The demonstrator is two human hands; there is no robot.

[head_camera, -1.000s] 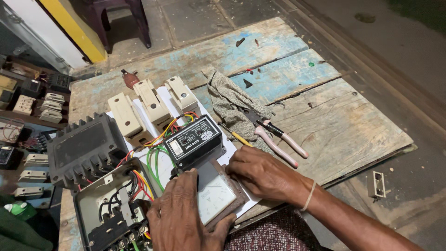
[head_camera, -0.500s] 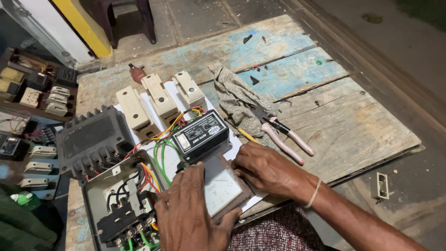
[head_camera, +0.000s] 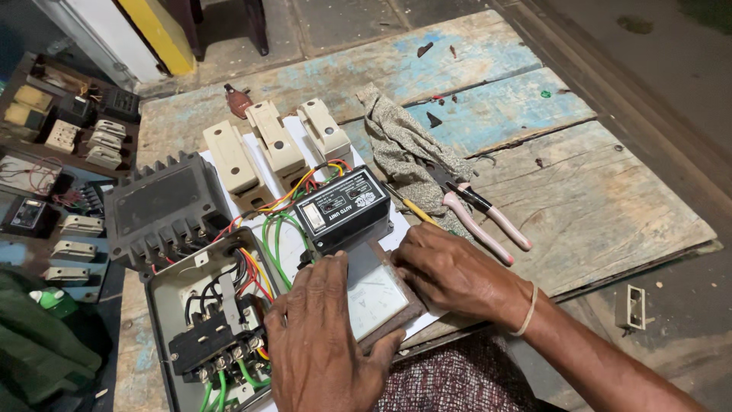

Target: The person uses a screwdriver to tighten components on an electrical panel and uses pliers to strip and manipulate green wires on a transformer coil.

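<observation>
The desk (head_camera: 579, 206) is showing weathered grey-brown planks with patches of peeling pale blue paint. The square meter (head_camera: 375, 294) is showing a white dial face in a brown frame. The control unit (head_camera: 343, 210) is looking black with a white label. Wires (head_camera: 274, 229) are running in red, yellow, green and black. Three fuse holders (head_camera: 274, 145) are showing cream over brown bases. The finned housing (head_camera: 164, 210) is appearing dark grey. The rag (head_camera: 404, 149) is wearing a speckled grey-beige pattern. The pliers (head_camera: 488, 221) are showing pink handles. A pale yellow band (head_camera: 526, 313) is circling the right wrist.
</observation>
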